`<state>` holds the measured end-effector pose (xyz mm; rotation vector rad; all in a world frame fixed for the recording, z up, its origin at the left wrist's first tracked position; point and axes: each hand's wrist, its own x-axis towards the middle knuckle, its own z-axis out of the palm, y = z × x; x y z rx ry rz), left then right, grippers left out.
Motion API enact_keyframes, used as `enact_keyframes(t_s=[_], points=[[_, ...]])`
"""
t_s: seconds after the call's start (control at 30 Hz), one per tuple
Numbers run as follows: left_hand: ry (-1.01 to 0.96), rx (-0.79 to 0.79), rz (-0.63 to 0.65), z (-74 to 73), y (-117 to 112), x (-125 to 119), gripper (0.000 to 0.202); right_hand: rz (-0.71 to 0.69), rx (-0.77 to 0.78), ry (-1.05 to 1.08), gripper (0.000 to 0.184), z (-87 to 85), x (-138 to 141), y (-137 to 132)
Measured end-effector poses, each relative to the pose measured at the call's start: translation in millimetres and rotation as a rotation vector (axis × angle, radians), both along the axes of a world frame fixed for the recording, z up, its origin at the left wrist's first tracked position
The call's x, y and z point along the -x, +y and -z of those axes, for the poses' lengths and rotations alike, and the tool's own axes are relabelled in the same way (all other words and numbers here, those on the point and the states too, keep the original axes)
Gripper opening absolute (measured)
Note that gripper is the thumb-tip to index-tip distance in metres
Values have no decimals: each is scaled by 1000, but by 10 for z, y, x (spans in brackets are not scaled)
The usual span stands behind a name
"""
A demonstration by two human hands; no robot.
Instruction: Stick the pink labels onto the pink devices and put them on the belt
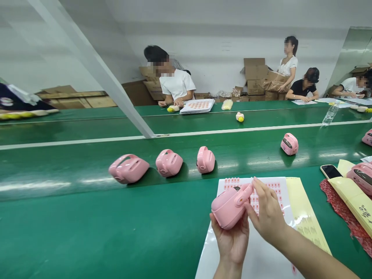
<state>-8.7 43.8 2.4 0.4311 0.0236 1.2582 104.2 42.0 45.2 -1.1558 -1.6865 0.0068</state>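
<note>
My left hand point(231, 238) cups a pink plastic toy shell point(229, 207) from below, its fingers wrapped round the underside. My right hand point(267, 213) reaches over the shell's right end, fingertips pressed on its small flap near the top. Both hands hover above a white sticker sheet point(270, 193) printed with several small pink stickers, lying on the green table point(116, 232).
Three pink shells point(128, 168) point(169, 162) point(205, 159) lie in a row on the green conveyor point(72, 155), another point(289, 143) farther right. A phone point(330, 171), yellow backing sheets point(353, 195) and a pink shell point(362, 176) sit at right. Several people work across the belt.
</note>
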Motion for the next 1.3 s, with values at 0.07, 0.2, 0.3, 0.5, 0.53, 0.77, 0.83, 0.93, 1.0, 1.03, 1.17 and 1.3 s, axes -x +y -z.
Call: enact_keyframes(t_s=[0.07,0.2,0.3,0.5,0.53,0.77,0.83,0.93,1.0,1.03,1.17,1.3], points=[[13,7,2,25,-10,7,51,-34,133,149,50,-18,16,62],[17,40,6,64,-28,14,53,-116,286,374,45,46,119,183],[49,25,2,116,-21,49,50,-200,240,385,45,192,194,208],[46,105,-127,335,81,339,44,-273,263,222,56,503,93,499],[46,138,-162,379,101,399,41,-247,298,163,57,544,54,613],[270,379,-355,563,163,475,58,-180,465,13,63,777,82,1277],[323,433,-399,568,169,426,61,-201,480,14,62,805,166,1304],[378,504,-429,560,187,391,61,-251,474,47,59,796,245,1277],[430,516,-430,533,195,389,65,-267,470,102,58,753,237,1265],[476,503,-442,508,193,386,69,-261,470,142,59,719,213,1263],[799,301,-606,336,115,327,87,-253,515,321,57,465,10,1175],[1236,-88,-704,122,9,277,86,-384,611,452,48,9,-238,785]])
